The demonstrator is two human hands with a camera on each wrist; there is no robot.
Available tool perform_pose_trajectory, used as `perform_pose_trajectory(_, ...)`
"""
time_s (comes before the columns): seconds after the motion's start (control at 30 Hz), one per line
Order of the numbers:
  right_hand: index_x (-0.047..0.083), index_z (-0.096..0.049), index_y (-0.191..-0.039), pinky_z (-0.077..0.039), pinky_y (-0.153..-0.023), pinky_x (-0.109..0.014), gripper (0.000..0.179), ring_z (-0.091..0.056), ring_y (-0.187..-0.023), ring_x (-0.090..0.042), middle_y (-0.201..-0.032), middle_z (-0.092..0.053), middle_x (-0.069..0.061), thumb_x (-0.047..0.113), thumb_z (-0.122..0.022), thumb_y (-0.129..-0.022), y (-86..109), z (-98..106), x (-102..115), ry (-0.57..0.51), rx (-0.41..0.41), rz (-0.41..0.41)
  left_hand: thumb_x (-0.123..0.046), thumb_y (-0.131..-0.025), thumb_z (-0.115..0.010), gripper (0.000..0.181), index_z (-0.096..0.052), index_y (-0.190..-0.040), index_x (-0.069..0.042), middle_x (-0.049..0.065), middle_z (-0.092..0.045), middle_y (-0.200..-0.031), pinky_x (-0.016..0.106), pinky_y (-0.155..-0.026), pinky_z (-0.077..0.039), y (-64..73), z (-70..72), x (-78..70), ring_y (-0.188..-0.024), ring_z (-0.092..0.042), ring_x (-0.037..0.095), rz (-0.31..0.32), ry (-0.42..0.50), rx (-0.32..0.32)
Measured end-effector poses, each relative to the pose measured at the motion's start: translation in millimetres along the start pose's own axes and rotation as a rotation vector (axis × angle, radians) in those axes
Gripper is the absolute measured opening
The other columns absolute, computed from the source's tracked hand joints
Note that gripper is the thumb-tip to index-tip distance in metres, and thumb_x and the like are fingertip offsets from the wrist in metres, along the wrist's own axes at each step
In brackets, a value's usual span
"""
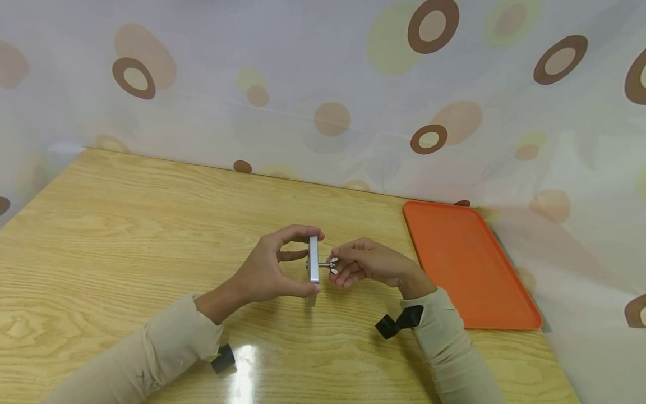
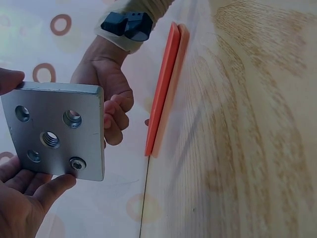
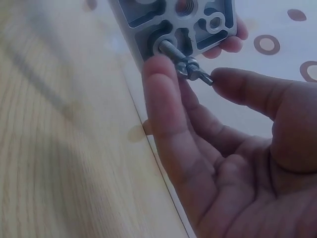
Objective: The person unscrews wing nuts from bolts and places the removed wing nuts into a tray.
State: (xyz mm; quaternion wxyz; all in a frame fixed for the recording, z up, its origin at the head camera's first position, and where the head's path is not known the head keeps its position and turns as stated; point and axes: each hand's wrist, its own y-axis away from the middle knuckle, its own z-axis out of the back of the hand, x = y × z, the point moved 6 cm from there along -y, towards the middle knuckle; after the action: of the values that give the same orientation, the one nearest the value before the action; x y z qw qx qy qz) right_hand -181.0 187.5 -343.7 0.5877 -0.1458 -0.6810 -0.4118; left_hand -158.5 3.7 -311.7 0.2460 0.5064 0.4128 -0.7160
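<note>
My left hand (image 1: 267, 269) holds a square metal plate (image 1: 314, 264) upright by its edges, thumb below and fingers above. In the left wrist view the plate's flat face (image 2: 91, 139) shows several holes, the middle one threaded, and a bolt head (image 2: 77, 163) in one corner hole. The bolt's threaded shaft (image 3: 171, 50) sticks out of the ribbed back, carrying a wing nut (image 3: 188, 67) near its end. My right hand (image 1: 370, 262) pinches the wing nut, with the thumb (image 3: 242, 88) on one wing and the index finger (image 3: 166, 99) at the other side.
An orange tray (image 1: 469, 264) lies at the right side of the wood-grain table (image 1: 126, 224). A patterned sheet (image 1: 303, 73) hangs behind the table and down its right side. Black wrist cameras (image 1: 398, 322) sit on both sleeves.
</note>
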Motion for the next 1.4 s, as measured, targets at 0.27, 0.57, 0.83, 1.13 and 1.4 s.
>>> perform_pose_trajectory(0.27, 0.01, -0.064, -0.105, -0.064, -0.073, -0.024, 0.027, -0.073, -0.077, -0.008, -0.085, -0.074, 0.004, 0.025, -0.043, -0.108, -1.1, 2.7, -0.4, -0.016, -0.029, -0.007, -0.002, -0.07, -0.086, 0.075, -0.053, -0.137, -0.003, 0.013, -0.059, -0.138, 0.045, -0.106, -0.055, -0.3, 0.3, -0.3, -0.13, -0.054, 0.03, -0.004, 0.0, 0.001)
perform_pose_trajectory(0.57, 0.012, -0.061, -0.1, -0.063, -0.081, -0.024, 0.012, -0.072, -0.086, -0.009, -0.094, -0.069, 0.002, 0.012, -0.049, -0.104, 1.3, 2.3, 3.0, -0.036, -0.007, 0.05, -0.002, -0.07, -0.086, 0.075, -0.053, -0.137, -0.006, 0.012, -0.058, -0.138, 0.043, -0.105, -0.055, -0.2, -0.3, -0.7, -0.128, -0.053, 0.028, -0.002, -0.015, 0.004)
perform_pose_trajectory(0.83, 0.013, -0.065, -0.104, -0.061, -0.09, -0.029, 0.011, -0.069, -0.094, -0.011, -0.102, -0.066, 0.003, 0.006, -0.063, -0.095, 2.8, 1.0, 8.0, 0.027, 0.013, 0.134, -0.002, -0.07, -0.086, 0.075, -0.053, -0.137, -0.003, 0.012, -0.058, -0.139, 0.042, -0.105, -0.055, -0.4, -0.2, 0.6, -0.13, -0.053, 0.031, 0.002, -0.013, 0.006)
perform_pose_trajectory(1.13, -0.005, -0.053, -0.128, -0.061, -0.088, -0.029, 0.037, -0.068, -0.093, -0.012, -0.109, -0.065, 0.001, 0.001, -0.064, -0.093, 1.5, 4.5, 7.6, 0.075, 0.018, 0.193, -0.001, -0.07, -0.086, 0.075, -0.052, -0.137, -0.003, 0.018, -0.056, -0.14, 0.043, -0.106, -0.055, 0.1, 0.0, -0.9, -0.129, -0.052, 0.033, 0.0, -0.013, 0.008)
perform_pose_trajectory(1.4, -0.011, -0.051, -0.129, -0.064, -0.081, -0.029, 0.054, -0.073, -0.088, -0.011, -0.102, -0.073, 0.002, 0.037, -0.052, -0.104, 0.0, 8.8, 0.5, 0.048, -0.044, 0.053, -0.001, -0.07, -0.085, 0.075, -0.052, -0.137, -0.003, 0.014, -0.057, -0.14, 0.044, -0.106, -0.054, 0.4, 0.0, -2.8, -0.13, -0.052, 0.03, -0.005, -0.009, 0.007)
